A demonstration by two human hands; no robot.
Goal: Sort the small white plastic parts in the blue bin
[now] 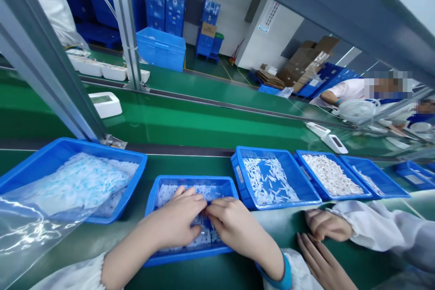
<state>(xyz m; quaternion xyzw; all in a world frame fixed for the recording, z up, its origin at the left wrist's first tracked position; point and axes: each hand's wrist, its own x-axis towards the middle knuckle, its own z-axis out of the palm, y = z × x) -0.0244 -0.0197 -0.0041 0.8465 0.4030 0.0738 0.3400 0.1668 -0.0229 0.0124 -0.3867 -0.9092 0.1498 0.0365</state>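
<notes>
Both my hands are inside a small blue tray (pixel 159 186) of small white plastic parts (pixel 204 235) at the near edge of the green table. My left hand (pixel 176 222) lies over the parts with its fingers curled down towards the middle. My right hand (pixel 231 226) meets it fingertip to fingertip, fingers bent and pinched on the parts between them. What exactly the fingertips hold is too small to make out.
A large blue tray (pixel 50 154) with a clear plastic bag (pixel 41 217) of white parts stands at the left. Further blue trays (pixel 272 154) of white parts line the right. A co-worker's hands (pixel 326 226) in white sleeves rest at my right. Behind runs a green conveyor belt (pixel 190 122).
</notes>
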